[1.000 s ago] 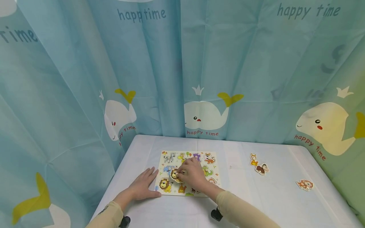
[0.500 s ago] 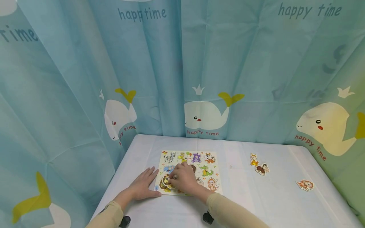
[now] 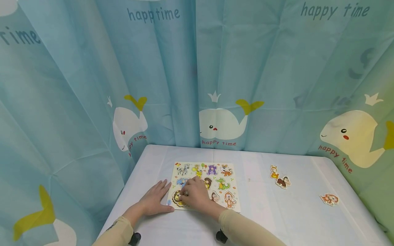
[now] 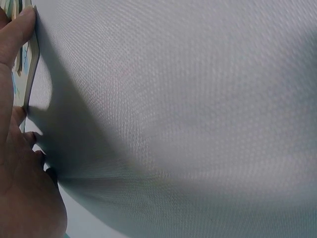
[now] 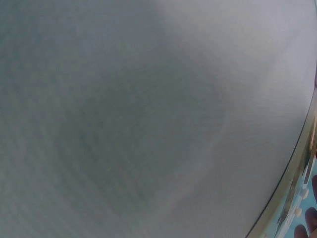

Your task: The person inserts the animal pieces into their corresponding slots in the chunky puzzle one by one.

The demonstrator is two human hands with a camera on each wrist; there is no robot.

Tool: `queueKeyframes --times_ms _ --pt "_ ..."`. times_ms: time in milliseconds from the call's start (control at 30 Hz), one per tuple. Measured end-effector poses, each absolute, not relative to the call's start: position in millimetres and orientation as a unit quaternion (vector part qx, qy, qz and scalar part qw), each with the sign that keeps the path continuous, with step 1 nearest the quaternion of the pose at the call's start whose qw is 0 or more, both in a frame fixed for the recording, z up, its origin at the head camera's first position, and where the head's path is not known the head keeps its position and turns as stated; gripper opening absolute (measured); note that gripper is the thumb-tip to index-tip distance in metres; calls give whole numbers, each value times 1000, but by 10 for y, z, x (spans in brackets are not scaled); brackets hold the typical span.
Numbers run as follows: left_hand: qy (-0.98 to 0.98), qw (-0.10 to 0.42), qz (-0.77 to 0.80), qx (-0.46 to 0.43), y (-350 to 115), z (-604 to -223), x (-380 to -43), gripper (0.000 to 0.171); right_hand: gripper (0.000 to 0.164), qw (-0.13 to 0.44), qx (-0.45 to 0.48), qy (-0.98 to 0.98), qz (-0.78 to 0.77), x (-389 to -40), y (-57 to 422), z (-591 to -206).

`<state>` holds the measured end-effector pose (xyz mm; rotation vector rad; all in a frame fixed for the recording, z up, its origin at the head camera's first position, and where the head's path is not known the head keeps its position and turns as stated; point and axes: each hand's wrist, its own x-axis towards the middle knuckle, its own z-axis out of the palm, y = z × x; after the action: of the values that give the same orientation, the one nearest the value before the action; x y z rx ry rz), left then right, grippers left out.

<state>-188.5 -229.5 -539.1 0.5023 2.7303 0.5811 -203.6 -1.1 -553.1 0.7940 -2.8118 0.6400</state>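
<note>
Cream rectangular board [image 3: 219, 173] mostly filled, right hand [image 3: 197, 194] pinching brown-maned lion piece [image 3: 176, 199], left hand [image 3: 154, 199] relaxed, three orange-brown cutouts [image 3: 282, 182] loose right.

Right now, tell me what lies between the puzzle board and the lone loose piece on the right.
Only bare white tablecloth; the head view shows nothing else on the straight stretch from the puzzle board to the lone loose piece.
</note>
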Motion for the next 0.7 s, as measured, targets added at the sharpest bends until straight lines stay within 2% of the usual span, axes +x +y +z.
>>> queueKeyframes --times_ms 700 --pt "952 148 202 174 -2296 -5406 -1889 107 11 83 267 -936 213 -2017 -66 -5589"
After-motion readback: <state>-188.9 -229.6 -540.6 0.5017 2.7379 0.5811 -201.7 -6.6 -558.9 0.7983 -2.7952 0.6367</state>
